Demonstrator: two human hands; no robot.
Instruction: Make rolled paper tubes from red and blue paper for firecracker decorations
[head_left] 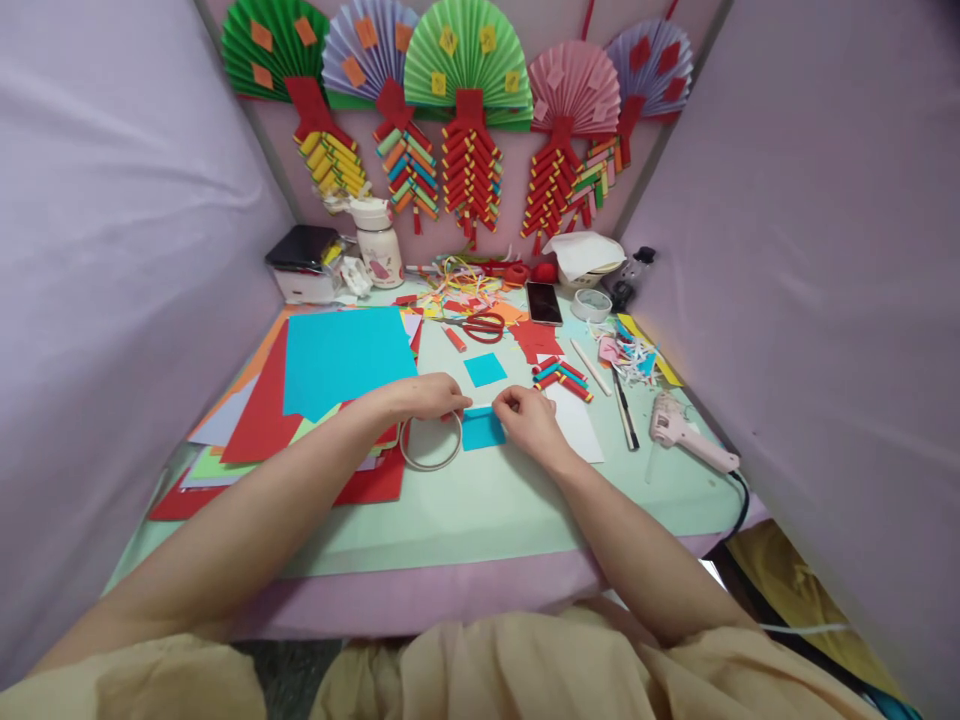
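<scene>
A small blue paper piece [484, 432] lies on the table in front of me, a narrow white strip of tape [480, 406] along its far edge. My left hand [436, 394] is closed at the strip's left end, with a thin tape roll [431, 466] held below its fingers. At the right end, my right hand [526, 418] pinches the strip over the paper's far right corner. Just beyond both hands is another blue paper square [485, 370]. Joined red and blue paper rolls [562, 376] rest beyond my right hand.
Stacked coloured sheets [345, 350] cover the left side. Red-handled scissors [484, 326], a phone [544, 303] and paper scraps [465, 285] lie farther back. On the right are a white stick [591, 367], a craft knife [624, 410] and a corded glue gun [686, 432]. Paper fans [469, 60] hang behind.
</scene>
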